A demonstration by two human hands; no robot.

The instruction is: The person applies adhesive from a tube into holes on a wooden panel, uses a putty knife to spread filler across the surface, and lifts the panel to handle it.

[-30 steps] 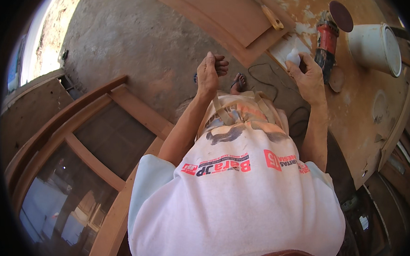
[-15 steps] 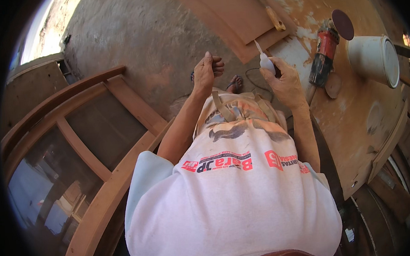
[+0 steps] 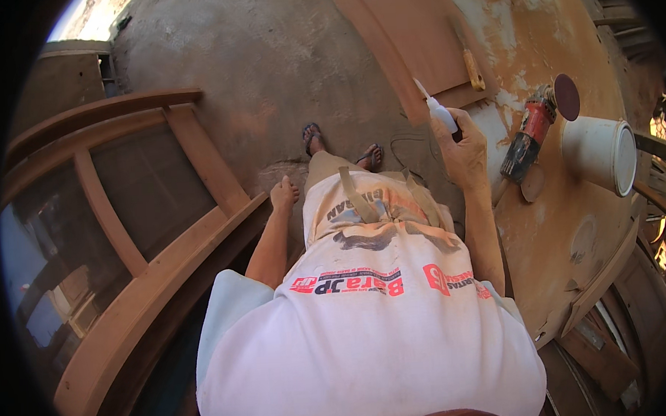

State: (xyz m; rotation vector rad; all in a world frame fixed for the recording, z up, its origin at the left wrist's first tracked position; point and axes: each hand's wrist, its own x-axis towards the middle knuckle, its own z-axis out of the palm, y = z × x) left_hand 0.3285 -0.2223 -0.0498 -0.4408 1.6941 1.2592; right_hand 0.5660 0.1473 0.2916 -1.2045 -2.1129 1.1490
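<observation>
My right hand [image 3: 465, 149] is wrapped round a small white squeeze bottle [image 3: 440, 114] with a long thin nozzle. The nozzle points up and away from me, its tip in front of the near edge of a brown wooden panel [image 3: 414, 33] as I look down. My left hand [image 3: 285, 193] hangs low by my left side, fingers curled in, and nothing shows in it. The closest thing to it is the rail of a wooden frame [image 3: 222, 213]. On the panel lies a tool with a wooden handle [image 3: 474, 70]; its kind is hard to make out.
On the stained worktable [image 3: 551, 258] at right rest a red and black angle grinder [image 3: 532, 129] with a round disc, a loose round disc [image 3: 532, 183] and a white bucket [image 3: 594, 152] on its side. Dark panes fill the wooden frame at left. A cable [image 3: 397, 154] trails near my feet.
My left hand has dropped back toward my left side, away from the right hand, and its fingers have curled. The right hand still holds the bottle, slightly further right. The view has shifted.
</observation>
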